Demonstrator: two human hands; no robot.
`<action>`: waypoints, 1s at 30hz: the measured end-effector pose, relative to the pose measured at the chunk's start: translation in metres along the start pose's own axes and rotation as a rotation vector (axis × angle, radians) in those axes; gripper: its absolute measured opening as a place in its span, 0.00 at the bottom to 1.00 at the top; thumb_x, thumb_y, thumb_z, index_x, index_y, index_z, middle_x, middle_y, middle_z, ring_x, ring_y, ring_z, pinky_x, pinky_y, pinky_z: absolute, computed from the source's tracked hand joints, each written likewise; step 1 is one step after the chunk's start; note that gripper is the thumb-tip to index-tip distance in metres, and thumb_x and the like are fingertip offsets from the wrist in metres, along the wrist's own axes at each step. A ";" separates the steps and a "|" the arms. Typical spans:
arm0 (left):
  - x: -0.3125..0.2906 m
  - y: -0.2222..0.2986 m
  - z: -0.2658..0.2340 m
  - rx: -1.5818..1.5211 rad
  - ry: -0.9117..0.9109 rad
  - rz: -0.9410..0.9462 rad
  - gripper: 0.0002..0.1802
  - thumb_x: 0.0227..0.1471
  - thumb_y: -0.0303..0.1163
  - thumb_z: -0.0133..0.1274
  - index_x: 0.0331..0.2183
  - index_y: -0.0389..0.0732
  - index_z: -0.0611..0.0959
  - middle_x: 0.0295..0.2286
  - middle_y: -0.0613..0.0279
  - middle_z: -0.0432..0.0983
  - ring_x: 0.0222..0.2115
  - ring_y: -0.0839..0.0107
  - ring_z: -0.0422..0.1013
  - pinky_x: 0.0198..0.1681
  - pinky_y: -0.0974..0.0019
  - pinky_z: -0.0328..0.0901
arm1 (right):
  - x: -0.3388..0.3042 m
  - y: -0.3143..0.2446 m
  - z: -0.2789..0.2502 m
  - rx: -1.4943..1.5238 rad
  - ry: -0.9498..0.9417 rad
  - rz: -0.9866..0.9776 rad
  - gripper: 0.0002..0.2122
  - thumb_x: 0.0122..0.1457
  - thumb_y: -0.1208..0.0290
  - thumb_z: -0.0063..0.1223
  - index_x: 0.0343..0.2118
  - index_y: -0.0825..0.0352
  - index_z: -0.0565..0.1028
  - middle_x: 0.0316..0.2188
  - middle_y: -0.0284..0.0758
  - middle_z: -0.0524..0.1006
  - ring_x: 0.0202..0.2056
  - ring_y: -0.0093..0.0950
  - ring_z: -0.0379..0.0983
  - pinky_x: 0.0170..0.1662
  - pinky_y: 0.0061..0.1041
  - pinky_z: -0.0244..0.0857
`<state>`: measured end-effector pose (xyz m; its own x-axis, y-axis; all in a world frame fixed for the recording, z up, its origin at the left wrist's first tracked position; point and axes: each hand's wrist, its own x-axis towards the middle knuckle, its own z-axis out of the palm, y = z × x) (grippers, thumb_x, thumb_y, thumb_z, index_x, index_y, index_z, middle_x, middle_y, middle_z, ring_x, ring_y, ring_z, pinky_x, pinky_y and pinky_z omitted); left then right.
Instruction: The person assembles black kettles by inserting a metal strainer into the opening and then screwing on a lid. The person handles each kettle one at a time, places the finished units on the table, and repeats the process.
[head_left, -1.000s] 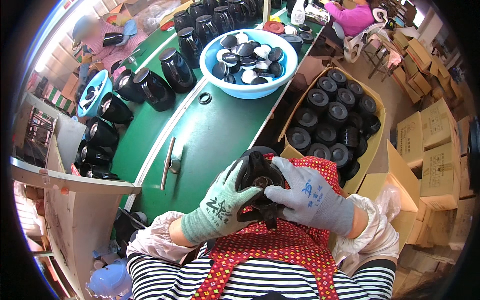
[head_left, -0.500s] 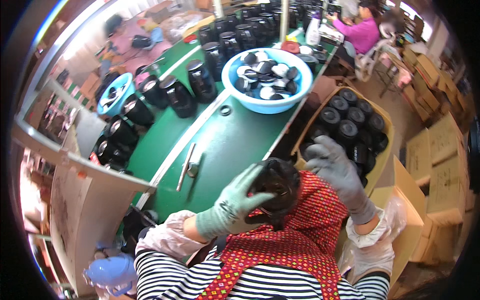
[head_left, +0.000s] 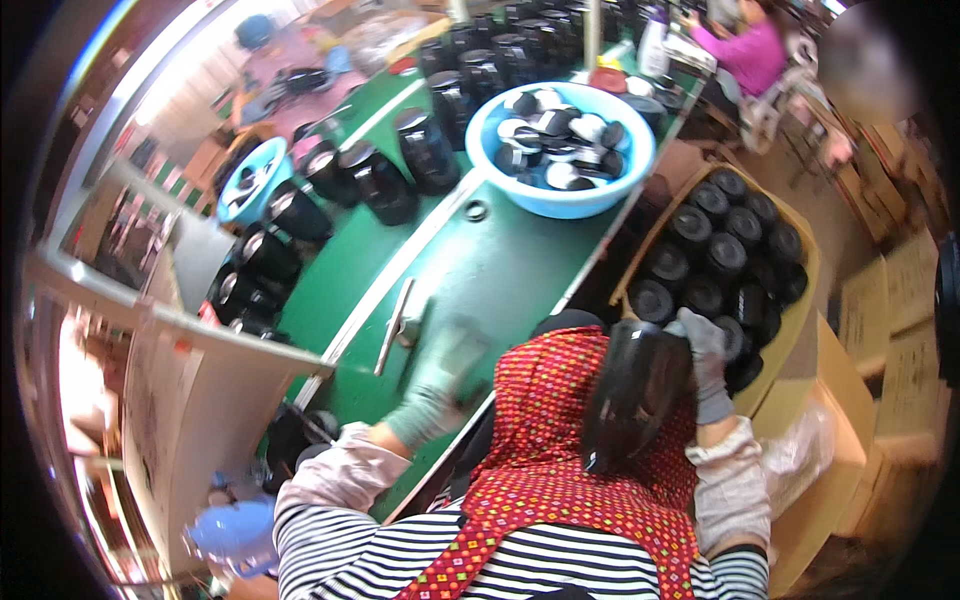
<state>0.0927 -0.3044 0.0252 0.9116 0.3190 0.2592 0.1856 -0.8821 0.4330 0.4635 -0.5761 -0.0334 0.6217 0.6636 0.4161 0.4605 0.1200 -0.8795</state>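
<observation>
My right hand (head_left: 706, 362), in a grey glove, is closed around the upper end of a glossy black jar (head_left: 635, 400). The jar is held tilted over the red patterned apron (head_left: 540, 400), beside the box. My left hand (head_left: 446, 378), in a light green-grey glove, is over the green table's near edge, away from the jar. Motion smears its fingers, and whether they hold anything is unclear. Near that hand lie a thin metal rod (head_left: 394, 326) and a small cylinder (head_left: 409, 328). A small black ring (head_left: 476, 211) lies farther up the table.
A light blue basin (head_left: 560, 202) holds black and white round caps. Right of the table, a cardboard box (head_left: 806, 312) contains several black jars. More black jars (head_left: 378, 182) stand across the table, near a smaller blue basin (head_left: 252, 180). A person in pink (head_left: 752, 58) sits far right.
My left hand has left the black jar at my lap and moved left over the table. My right hand has lowered and now grips a jar. The view has shifted slightly.
</observation>
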 end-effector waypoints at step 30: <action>0.272 0.100 -0.064 -0.670 -0.871 -0.001 0.38 0.63 0.36 0.55 0.68 0.27 0.68 0.46 0.42 0.82 0.43 0.54 0.82 0.50 0.55 0.73 | 0.142 -0.043 0.027 -0.127 -0.464 -0.330 0.10 0.63 0.60 0.61 0.33 0.63 0.81 0.23 0.32 0.74 0.27 0.36 0.72 0.36 0.37 0.59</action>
<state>0.3359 -0.2835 0.1940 0.9071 -0.2668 -0.3255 0.1900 -0.4305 0.8824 0.5153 -0.4672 0.0577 0.1034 0.8636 0.4934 0.6729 0.3046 -0.6741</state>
